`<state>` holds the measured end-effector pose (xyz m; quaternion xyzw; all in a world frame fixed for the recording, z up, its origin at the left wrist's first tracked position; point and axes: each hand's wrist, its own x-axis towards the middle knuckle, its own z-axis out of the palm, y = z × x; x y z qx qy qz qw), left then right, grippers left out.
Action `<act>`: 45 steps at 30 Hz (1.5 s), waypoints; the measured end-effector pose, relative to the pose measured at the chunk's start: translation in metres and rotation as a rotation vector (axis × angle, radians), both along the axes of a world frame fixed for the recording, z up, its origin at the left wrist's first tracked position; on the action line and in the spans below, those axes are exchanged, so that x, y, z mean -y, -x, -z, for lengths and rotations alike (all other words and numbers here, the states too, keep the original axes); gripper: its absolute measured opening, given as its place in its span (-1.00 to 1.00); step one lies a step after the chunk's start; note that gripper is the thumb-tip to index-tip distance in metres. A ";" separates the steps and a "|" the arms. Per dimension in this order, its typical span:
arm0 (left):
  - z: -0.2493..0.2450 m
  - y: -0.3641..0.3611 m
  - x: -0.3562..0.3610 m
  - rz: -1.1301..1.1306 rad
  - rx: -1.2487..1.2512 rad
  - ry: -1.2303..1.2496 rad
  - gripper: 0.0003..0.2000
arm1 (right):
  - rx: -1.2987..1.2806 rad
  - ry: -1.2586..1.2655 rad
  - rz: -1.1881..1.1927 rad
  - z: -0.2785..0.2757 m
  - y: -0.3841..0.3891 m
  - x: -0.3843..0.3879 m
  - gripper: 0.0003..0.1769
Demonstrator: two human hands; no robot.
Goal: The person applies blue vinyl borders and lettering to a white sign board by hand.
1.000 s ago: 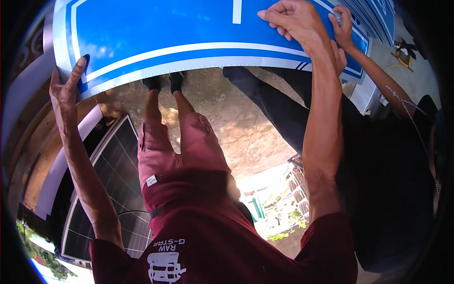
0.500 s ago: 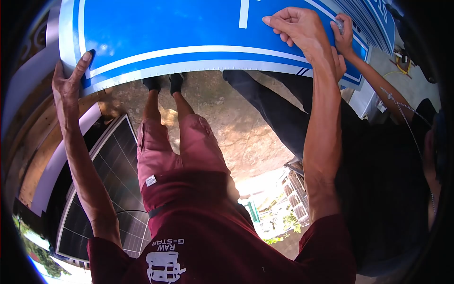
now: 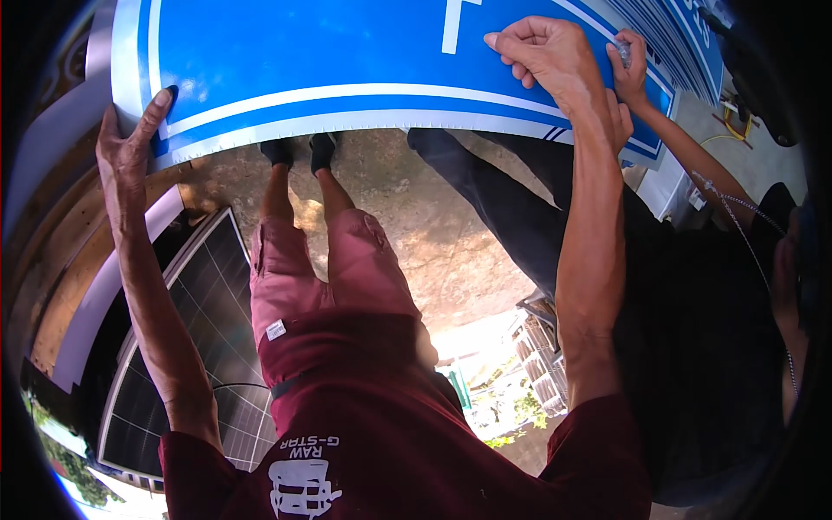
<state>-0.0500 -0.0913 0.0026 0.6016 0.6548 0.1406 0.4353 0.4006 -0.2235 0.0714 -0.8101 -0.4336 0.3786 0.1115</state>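
A large blue sign [image 3: 286, 52] with white border stripes and part of a white letter spans the top of the view. At its left corner my left hand [image 3: 130, 143] grips the edge, thumb on the face and fingers underneath. My right hand [image 3: 550, 56] is over the right part of the sign, thumb and forefinger pinched together beside the white letter. What the pinch holds, if anything, is too small to make out. Close to my right wrist, a co-worker's hand [image 3: 630, 69] holds a small crumpled clear thing [image 3: 623, 50]. Other fingers [image 3: 620, 117] touch the sign's lower edge behind my wrist.
A stack of blue signs [image 3: 693, 43] is at the upper right. A co-worker in dark clothes [image 3: 693, 347] stands close on my right. To my left are a solar panel [image 3: 186, 347] and wooden boards [image 3: 69, 277]. Underfoot is a concrete floor [image 3: 433, 234].
The sign and my left hand appear shifted very slightly in the view. My right hand keeps its pinch in nearly the same spot.
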 end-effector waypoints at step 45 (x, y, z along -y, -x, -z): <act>0.005 0.004 0.002 0.036 -0.019 -0.105 -0.05 | -0.002 -0.123 0.079 0.000 0.020 0.002 -0.78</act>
